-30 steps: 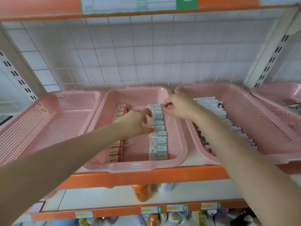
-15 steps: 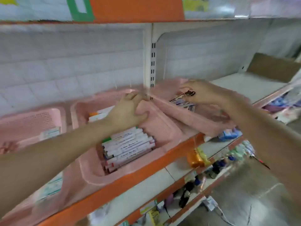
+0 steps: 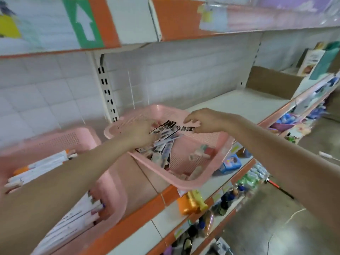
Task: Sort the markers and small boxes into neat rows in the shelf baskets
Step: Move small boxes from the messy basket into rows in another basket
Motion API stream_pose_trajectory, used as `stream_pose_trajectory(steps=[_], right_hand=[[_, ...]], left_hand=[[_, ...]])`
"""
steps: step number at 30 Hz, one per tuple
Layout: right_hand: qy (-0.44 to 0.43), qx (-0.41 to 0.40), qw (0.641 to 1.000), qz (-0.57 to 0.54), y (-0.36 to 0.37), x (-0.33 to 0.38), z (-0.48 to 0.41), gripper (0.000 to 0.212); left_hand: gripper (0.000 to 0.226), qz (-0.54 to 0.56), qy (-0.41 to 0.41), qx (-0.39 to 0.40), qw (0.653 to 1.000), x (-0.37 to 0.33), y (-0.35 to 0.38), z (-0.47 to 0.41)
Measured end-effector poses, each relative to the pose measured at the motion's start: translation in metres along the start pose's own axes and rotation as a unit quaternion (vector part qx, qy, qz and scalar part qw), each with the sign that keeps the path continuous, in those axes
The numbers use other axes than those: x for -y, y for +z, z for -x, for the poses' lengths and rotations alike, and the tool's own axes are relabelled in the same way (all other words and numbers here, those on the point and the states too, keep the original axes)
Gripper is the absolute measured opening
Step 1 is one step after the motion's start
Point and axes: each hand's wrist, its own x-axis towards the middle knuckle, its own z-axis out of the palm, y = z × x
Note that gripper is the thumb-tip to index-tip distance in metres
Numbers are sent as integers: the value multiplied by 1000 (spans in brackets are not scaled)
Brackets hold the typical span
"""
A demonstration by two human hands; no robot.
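Note:
A pink basket [image 3: 184, 183] sits tilted at the shelf's front edge and holds a jumbled pile of slim black-and-white boxes [image 3: 165, 144]. My left hand [image 3: 141, 133] reaches into its back left, fingers curled round a fan of those boxes. Over the back right rim hovers my right hand [image 3: 204, 120], its fingers loosely bent just above a small black-and-white box [image 3: 187, 128] and holding nothing. A few pale tubes [image 3: 198, 155] lie on the basket floor. To the left, a second pink basket [image 3: 114, 208] holds white markers [image 3: 55, 162] in rows, partly hidden by my left forearm.
The orange-edged shelf [image 3: 161, 197] runs bare to the right up to a cardboard box [image 3: 272, 83]. An upper shelf [image 3: 202, 32] hangs close overhead. Lower shelves carry bottles, among them an orange one [image 3: 191, 201]. A slotted upright [image 3: 106, 92] stands behind the baskets.
The view has swung right from the middle baskets to this one. My left hand left the marker basket's rim and went into the jumbled basket; my right hand lifted toward its back right.

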Motion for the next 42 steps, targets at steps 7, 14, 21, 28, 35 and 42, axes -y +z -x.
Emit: stream_pose_trajectory(steps=[7, 14, 21, 28, 35, 42], right_hand=[[-102, 64, 992, 45, 20, 19, -64, 44], [-145, 105, 984, 0, 57, 12, -78, 41], [-142, 93, 985, -28, 63, 8, -82, 31], [-185, 62, 980, -26, 65, 19, -85, 37], [-240, 99, 962, -81, 69, 29, -82, 40], [-250, 129, 958, -57, 77, 39, -83, 53]], left_hand=[[44, -8, -102, 25, 994, 6, 21, -21], [31, -73, -62, 125, 988, 5, 28, -19], [28, -76, -75, 119, 987, 6, 28, -21], [33, -71, -112, 79, 988, 11, 37, -25], [26, -15, -175, -12, 984, 27, 42, -27], [23, 183, -194, -74, 961, 30, 16, -20]])
